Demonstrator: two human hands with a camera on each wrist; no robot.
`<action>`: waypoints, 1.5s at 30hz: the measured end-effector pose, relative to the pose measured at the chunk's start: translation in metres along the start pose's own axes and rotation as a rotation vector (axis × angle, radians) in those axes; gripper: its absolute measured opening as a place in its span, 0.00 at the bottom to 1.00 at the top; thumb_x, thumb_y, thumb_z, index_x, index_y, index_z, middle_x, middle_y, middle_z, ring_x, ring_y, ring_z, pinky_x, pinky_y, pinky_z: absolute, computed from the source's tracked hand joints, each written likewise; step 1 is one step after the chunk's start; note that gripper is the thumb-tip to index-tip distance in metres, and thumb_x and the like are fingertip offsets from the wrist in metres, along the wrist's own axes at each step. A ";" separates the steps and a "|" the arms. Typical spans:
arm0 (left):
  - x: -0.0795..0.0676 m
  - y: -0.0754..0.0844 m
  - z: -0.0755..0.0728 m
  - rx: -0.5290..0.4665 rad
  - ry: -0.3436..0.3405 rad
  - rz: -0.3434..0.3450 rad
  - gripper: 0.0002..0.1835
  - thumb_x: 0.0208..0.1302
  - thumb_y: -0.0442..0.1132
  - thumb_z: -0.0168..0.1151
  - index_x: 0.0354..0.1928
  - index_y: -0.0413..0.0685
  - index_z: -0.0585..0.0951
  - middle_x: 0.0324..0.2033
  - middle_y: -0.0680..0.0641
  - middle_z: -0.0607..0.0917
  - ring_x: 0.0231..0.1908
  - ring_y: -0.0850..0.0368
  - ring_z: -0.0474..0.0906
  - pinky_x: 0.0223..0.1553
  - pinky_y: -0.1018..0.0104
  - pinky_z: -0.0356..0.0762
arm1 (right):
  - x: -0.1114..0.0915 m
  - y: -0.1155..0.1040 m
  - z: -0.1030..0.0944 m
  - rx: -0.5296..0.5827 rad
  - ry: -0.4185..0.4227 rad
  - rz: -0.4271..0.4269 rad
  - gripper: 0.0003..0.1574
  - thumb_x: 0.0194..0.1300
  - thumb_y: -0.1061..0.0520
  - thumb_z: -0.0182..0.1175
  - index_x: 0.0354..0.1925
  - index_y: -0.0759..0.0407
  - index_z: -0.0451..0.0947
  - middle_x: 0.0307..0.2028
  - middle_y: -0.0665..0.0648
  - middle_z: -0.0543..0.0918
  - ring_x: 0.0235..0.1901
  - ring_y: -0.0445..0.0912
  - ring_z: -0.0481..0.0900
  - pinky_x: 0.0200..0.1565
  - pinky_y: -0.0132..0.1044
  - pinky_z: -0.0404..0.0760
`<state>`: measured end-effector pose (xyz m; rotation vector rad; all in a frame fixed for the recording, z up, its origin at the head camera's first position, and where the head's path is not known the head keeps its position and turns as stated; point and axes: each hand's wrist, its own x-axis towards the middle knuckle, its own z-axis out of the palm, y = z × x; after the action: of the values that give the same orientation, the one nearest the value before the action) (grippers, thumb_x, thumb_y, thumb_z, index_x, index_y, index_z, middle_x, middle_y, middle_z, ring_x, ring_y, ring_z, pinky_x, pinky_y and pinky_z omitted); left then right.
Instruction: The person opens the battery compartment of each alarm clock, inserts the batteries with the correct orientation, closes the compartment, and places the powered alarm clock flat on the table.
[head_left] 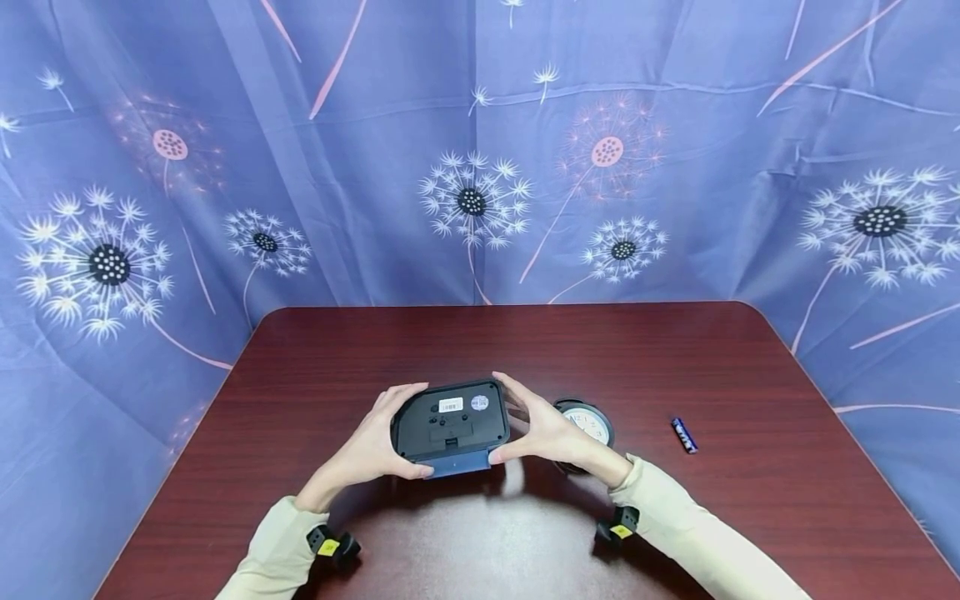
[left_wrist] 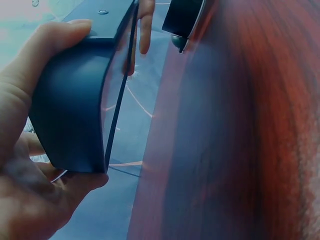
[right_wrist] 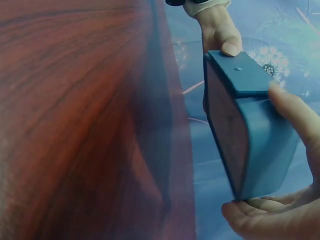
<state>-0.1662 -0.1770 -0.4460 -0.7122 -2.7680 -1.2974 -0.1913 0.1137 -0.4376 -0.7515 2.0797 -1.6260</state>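
Backdrop (head_left: 352, 208): blue cloth, dandelion print, at 12 o'clock beyond the dk red bench (head_left: 645, 350). L hand (head_left: 375, 442) reaches in from approx 7 o'clock, R hand (head_left: 551, 429) from approx 4; cream sleeves (head_left: 723, 533), blk wrist unit (head_left: 343, 548) on ea. wrist. Fingers of both hands spread wide, gripping one blk/blue box-shaped device (head_left: 450, 433).

Clearances: bench far edge at 12 o'clock and side edges at 9 and 3 all well apart from device; bench surface runs between. Tightest side is 3 o'clock: round clock (head_left: 588, 423) sits near R hand, partly hidden by R wrist. Blue battery (head_left: 684, 435) lies farther out at 3, apart from clock.

Device posn: between the hands, off the bench per wrist views, back panel w/ white label and round sticker facing head cam. Fingertips at its 11 and 1 o'clock corners; thumbs along lower edge, approx 7 and 5.
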 end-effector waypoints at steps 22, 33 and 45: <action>-0.003 0.002 0.003 -0.390 -0.056 -0.007 0.54 0.43 0.39 0.79 0.72 0.50 0.58 0.65 0.44 0.62 0.57 0.56 0.65 0.49 0.71 0.78 | 0.001 0.004 0.012 0.291 0.064 -0.058 0.70 0.44 0.53 0.79 0.75 0.53 0.45 0.72 0.62 0.59 0.72 0.56 0.57 0.63 0.29 0.68; -0.004 -0.001 0.008 -0.344 -0.111 -0.002 0.57 0.47 0.44 0.77 0.75 0.57 0.51 0.68 0.44 0.58 0.61 0.49 0.60 0.55 0.69 0.74 | 0.004 -0.002 0.016 0.341 0.107 -0.080 0.65 0.44 0.56 0.78 0.73 0.51 0.51 0.66 0.64 0.67 0.56 0.45 0.74 0.52 0.36 0.79; -0.004 0.010 0.011 -0.104 -0.155 -0.010 0.63 0.42 0.50 0.78 0.76 0.55 0.47 0.65 0.41 0.60 0.61 0.47 0.60 0.58 0.53 0.71 | 0.006 -0.005 0.017 0.297 0.083 -0.168 0.63 0.45 0.56 0.78 0.72 0.56 0.52 0.63 0.64 0.69 0.55 0.42 0.75 0.52 0.35 0.79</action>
<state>-0.1566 -0.1647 -0.4467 -0.8405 -2.8429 -1.4580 -0.1846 0.0963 -0.4366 -0.7831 1.8091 -2.0327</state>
